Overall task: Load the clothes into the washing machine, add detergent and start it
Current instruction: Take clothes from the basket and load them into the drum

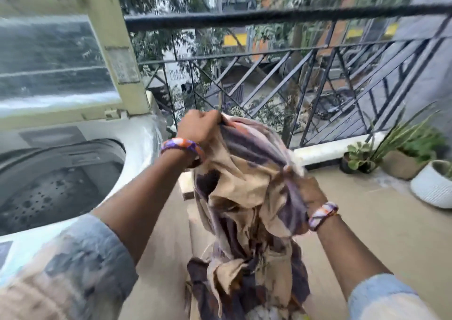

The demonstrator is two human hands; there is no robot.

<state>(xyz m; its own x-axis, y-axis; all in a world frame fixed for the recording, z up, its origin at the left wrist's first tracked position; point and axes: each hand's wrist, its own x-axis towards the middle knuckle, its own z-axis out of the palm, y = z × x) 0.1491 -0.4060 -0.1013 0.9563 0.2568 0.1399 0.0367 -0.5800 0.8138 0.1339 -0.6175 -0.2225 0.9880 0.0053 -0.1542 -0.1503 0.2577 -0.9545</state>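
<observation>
A tan and purple patterned garment [244, 192] hangs bunched between my hands, to the right of the washing machine. My left hand [198, 129] grips its top edge in a fist. My right hand [309, 195] grips the cloth lower on the right, partly wrapped in it. The garment's lower end trails down into more clothes [247, 288] at the bottom of the view. The top-loading washing machine [141, 143] stands at the left with its lid [102, 50] raised. Its perforated drum [49, 190] shows no clothes in the part I can see.
A black metal balcony railing [281, 16] runs across ahead, with a street and trees beyond. Potted plants [362, 158] and a white ribbed planter [433, 187] stand on the tiled floor [391, 234] at the right.
</observation>
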